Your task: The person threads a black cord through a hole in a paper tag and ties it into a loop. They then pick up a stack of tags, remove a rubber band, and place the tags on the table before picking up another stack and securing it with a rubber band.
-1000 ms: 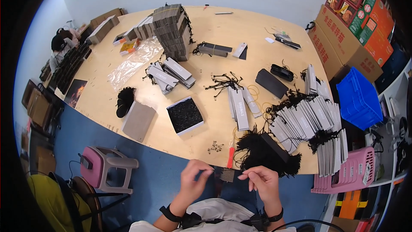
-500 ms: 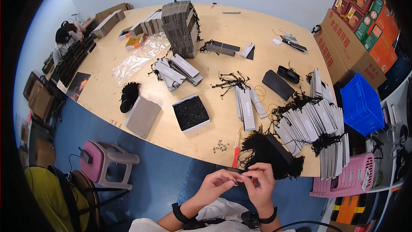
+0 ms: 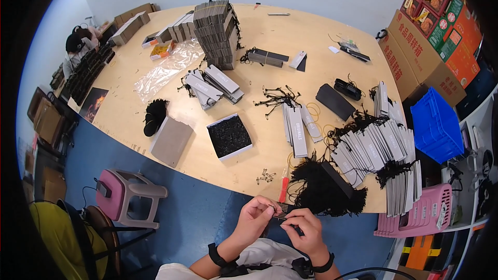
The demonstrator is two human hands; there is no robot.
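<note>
Just off the table's near edge, my left hand (image 3: 256, 214) is closed, its thumb and fingertips pinched on a small bundle of dark tags (image 3: 282, 210). The bundle shows thin striped edges between my two hands. My right hand (image 3: 306, 228) is curled at the bundle's lower right, fingers closed; anything tiny in its fingertips is too small to make out. Beyond my right hand lies a heap of black cords (image 3: 321, 189) with a dark tag stack on it. A red-handled tool (image 3: 284, 189) and several small metal clips (image 3: 265, 176) rest near the table edge.
A white box of black fasteners (image 3: 230, 137) stands mid-table, with a grey card stack (image 3: 172, 141) to its left. Fanned grey tags with black cords (image 3: 371, 148) cover the right side. A tall tag stack (image 3: 213, 36) rises behind. A blue crate (image 3: 437, 124) stands at right.
My hands have drawn apart a little, the right one moving down. The dark bundle has turned, so more of its striped edges shows between them.
</note>
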